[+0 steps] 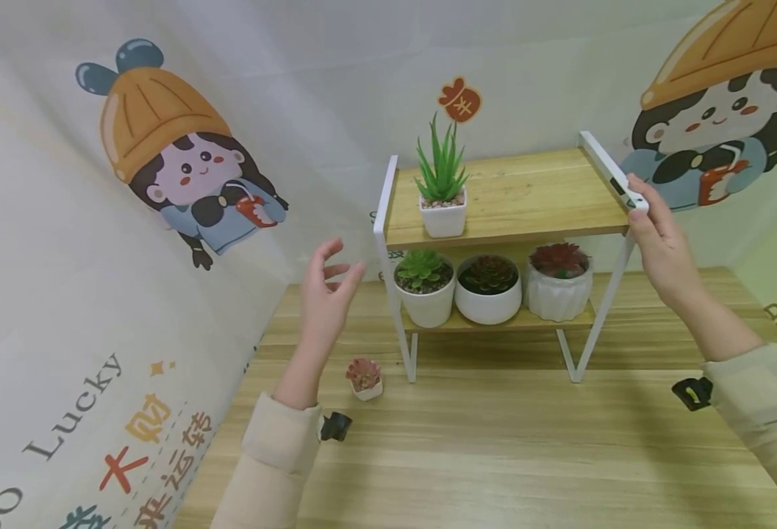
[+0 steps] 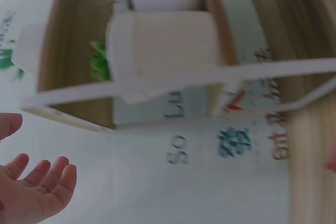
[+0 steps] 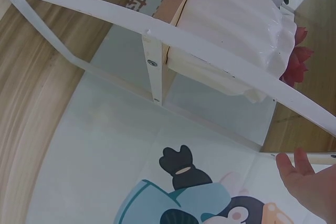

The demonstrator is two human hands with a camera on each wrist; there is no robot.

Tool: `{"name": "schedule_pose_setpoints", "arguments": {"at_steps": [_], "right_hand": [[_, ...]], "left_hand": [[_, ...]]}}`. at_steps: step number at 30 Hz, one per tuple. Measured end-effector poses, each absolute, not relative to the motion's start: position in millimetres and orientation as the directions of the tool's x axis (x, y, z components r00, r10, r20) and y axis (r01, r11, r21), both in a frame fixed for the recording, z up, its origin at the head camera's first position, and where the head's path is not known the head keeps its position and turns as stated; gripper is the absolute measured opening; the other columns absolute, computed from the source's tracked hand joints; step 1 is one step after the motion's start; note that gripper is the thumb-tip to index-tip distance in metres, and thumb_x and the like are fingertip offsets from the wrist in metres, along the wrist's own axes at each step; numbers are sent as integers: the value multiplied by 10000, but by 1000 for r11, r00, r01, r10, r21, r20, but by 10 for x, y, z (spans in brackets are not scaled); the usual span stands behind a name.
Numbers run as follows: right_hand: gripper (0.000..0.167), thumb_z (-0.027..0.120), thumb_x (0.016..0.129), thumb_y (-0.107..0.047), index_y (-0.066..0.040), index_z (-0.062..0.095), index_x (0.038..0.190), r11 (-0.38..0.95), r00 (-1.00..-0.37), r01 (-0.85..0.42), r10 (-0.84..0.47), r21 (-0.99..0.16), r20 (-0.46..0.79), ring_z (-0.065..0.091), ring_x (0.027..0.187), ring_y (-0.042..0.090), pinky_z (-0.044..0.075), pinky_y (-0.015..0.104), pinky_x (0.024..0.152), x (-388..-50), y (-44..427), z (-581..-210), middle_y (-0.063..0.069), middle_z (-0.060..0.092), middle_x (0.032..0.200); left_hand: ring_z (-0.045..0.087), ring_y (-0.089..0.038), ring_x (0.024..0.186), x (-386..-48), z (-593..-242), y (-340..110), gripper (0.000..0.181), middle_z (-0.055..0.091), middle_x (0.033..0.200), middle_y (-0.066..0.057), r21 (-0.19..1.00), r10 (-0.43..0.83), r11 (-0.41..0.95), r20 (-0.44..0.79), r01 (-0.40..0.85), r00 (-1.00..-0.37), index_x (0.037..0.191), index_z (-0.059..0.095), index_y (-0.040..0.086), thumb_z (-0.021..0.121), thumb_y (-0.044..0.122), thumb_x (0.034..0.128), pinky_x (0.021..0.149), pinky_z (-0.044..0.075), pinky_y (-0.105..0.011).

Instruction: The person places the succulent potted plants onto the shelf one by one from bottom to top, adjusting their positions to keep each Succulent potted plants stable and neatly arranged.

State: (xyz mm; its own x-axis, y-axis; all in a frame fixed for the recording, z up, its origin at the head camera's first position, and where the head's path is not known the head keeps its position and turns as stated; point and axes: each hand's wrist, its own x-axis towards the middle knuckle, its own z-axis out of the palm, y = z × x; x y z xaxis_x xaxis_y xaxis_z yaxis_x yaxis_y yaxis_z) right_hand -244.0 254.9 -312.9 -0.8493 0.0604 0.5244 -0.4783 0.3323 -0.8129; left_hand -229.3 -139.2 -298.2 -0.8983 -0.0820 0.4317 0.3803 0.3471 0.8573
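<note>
A two-tier plant shelf [image 1: 527,195] with wooden boards and a white frame stands on the table. At its top right front corner, my right hand [image 1: 667,246] grips the frame between thumb and fingers. In the right wrist view, fingertips [image 3: 286,165] meet the white rail. My left hand [image 1: 325,294] hovers left of the shelf, fingers loosely bent, holding nothing. On the top board stands a spiky green potted plant [image 1: 444,184]. Below sit a green succulent [image 1: 425,288], a dark succulent [image 1: 489,290] and a red succulent [image 1: 559,283], all in white pots.
A small pink succulent [image 1: 364,378] in a white pot stands on the wooden table [image 1: 467,448], left of the shelf's front leg. Behind and at the left hangs a printed cloth [image 1: 322,95] with cartoon figures and lettering.
</note>
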Motion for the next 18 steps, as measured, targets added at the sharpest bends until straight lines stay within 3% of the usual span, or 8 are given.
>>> {"name": "schedule_pose_setpoints", "arguments": {"at_steps": [5, 11, 18], "right_hand": [[448, 324, 994, -230, -223, 284, 1441, 329, -848, -483, 57, -812, 527, 366, 1161, 100, 317, 245, 921, -2439, 2557, -3127, 68, 280, 1474], [453, 340, 994, -242, -214, 283, 1443, 331, -850, -483, 47, -811, 525, 341, 1222, 83, 294, 258, 999, -2448, 2560, -3124, 25, 254, 1499], [458, 332, 995, -232, -209, 268, 1448, 321, -851, -483, 45, -815, 523, 333, 1228, 90, 282, 276, 1013, -2450, 2575, -3131, 49, 242, 1501]], "left_hand": [[470, -287, 1085, -2355, -3384, -1633, 542, 365, 1384, -122, 888, -121, 408, 284, 213, -951, 1358, 362, 43, 588, 194, 889, 844, 439, -393], [459, -319, 1103, -2349, -4021, -1926, 569, 320, 1405, -163, 899, -162, 430, 164, 80, -973, 1368, 326, 16, 580, 200, 894, 848, 456, -403], [387, -486, 1184, -2246, -4605, -2206, 757, 176, 1434, -315, 861, -44, 508, -14, -35, -999, 1409, 137, -71, 562, 301, 904, 929, 395, -546]]}}
